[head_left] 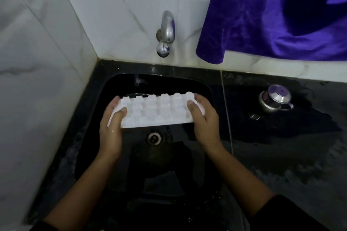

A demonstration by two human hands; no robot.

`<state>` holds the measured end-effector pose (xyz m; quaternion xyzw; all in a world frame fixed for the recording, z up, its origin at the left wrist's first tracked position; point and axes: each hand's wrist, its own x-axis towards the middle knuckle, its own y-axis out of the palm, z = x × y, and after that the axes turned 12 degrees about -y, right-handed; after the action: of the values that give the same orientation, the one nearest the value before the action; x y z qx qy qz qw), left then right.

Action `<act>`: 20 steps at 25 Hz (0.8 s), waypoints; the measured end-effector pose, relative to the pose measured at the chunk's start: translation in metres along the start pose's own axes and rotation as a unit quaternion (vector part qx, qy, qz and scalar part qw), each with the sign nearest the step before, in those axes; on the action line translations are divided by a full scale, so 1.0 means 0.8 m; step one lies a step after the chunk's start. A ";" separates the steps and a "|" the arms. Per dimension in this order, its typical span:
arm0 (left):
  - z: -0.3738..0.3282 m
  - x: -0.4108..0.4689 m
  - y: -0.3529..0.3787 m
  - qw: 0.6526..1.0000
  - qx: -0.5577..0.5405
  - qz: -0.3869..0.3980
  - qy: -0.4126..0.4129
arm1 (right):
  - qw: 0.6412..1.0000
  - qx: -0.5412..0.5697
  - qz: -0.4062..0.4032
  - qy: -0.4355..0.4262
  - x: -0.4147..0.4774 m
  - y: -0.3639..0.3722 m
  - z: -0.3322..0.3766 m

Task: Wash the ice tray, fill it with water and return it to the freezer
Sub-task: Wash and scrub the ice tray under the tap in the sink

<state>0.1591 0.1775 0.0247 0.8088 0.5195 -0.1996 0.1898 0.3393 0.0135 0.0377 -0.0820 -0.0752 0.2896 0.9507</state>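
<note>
A white plastic ice tray (157,111) is held level over a black sink (112,84), with its bumpy underside turned up toward me. My left hand (110,129) grips its left end, thumb on top. My right hand (203,119) grips its right end the same way. A metal tap (166,33) sticks out of the tiled wall above the sink's far edge; no water runs from it. The sink's drain (154,137) lies just below the tray.
White marble-look tiles form the left and back walls. A purple cloth (272,14) hangs over the wall at upper right. A small metal vessel with a lid (276,99) stands on the wet black counter (281,146) right of the sink.
</note>
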 end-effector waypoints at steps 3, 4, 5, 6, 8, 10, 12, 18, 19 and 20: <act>0.016 -0.006 0.026 0.995 -0.018 0.010 -0.099 | 0.986 -0.041 0.115 0.114 0.032 -0.016 -0.007; 0.022 -0.006 0.030 0.994 -0.037 -0.002 -0.102 | 0.983 -0.039 0.128 0.126 0.040 -0.020 -0.007; 0.025 -0.011 0.035 0.996 -0.059 -0.024 -0.069 | 0.988 -0.031 0.123 0.090 0.043 -0.026 -0.007; 0.031 -0.015 0.038 0.996 -0.073 -0.051 -0.028 | 0.992 -0.020 0.112 0.045 0.043 -0.032 -0.006; 0.046 -0.024 0.043 0.992 -0.091 -0.083 -0.013 | 0.993 -0.006 0.121 0.011 0.043 -0.040 -0.025; 0.061 -0.033 0.051 0.992 -0.057 -0.085 -0.073 | 0.981 -0.026 0.172 0.089 0.039 -0.041 -0.038; 0.071 -0.044 0.055 0.989 -0.051 -0.081 -0.110 | 0.976 -0.012 0.180 0.118 0.039 -0.044 -0.040; 0.079 -0.086 0.079 0.987 -0.042 -0.153 -0.001 | 0.977 0.022 0.192 0.094 0.032 -0.065 -0.042; 0.081 -0.090 0.081 0.985 -0.053 -0.162 -0.001 | 0.974 0.017 0.198 0.106 0.031 -0.067 -0.040; 0.079 -0.095 0.080 0.985 -0.050 -0.165 0.008 | 0.981 0.020 0.177 0.078 0.027 -0.069 -0.036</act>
<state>0.1807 0.0619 0.0169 0.7035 0.6564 -0.1952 0.1900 0.3922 -0.0225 0.0228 -0.0971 0.0212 0.4473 0.8888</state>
